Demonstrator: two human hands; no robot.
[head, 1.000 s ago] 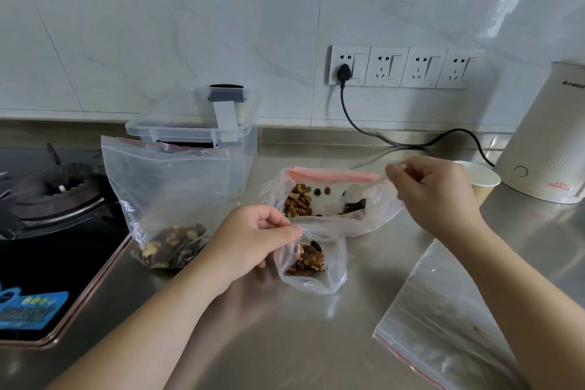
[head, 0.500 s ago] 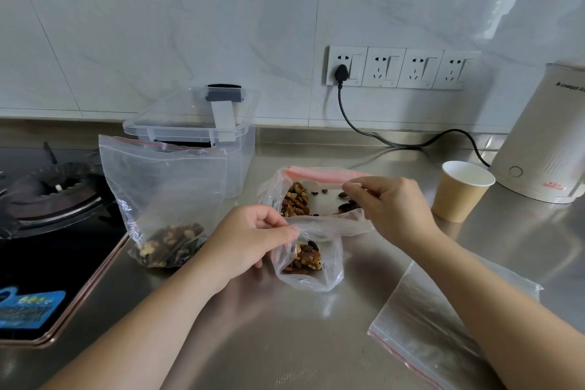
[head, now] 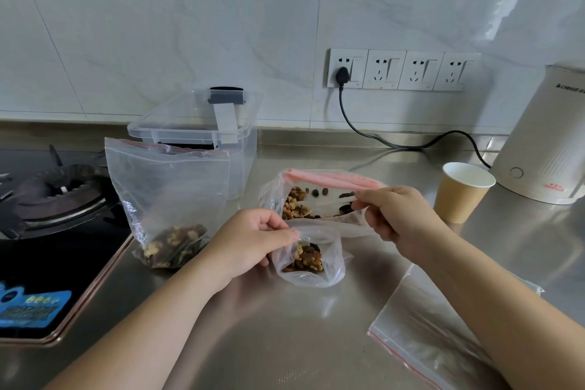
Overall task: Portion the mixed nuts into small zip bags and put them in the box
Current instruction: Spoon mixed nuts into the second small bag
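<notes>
Black glass hob (head: 47,263) at far left, gas burner (head: 60,193) set in it, blue sticker (head: 30,307) near the front edge. Steel worktop (head: 285,342) running rightward from the hob's edge.

Standing zip bag (head: 167,199), clear with a red strip at the top, upright just right of the hob; mixed nuts heaped in its bottom. Clear plastic box (head: 202,136) behind it, against the wall, lid resting on top with a grey latch.

Left hand (head: 253,244) near centre, thumb and fingers curled, pinching the left edge of the small zip bag's mouth. Small zip bag (head: 311,256) standing on the worktop, mouth spread wide, a small heap of nuts (head: 307,258) inside at the bottom. Big pink-topped bag (head: 316,196) lying just behind it, more nuts visible through the plastic.

Right hand (head: 402,218) curled, pinching thin plastic at the right side of the small bag's mouth, close against the pink-topped bag's lower edge; cannot tell whether both films are held.

Empty zip bag (head: 427,326) flat on the worktop at lower right, partly under the right forearm. Paper cup (head: 462,196) upright further right, beside a white kettle (head: 544,142). Row of wall sockets (head: 402,70) above, black plug (head: 343,76) in the leftmost one, cord trailing down toward the kettle.
</notes>
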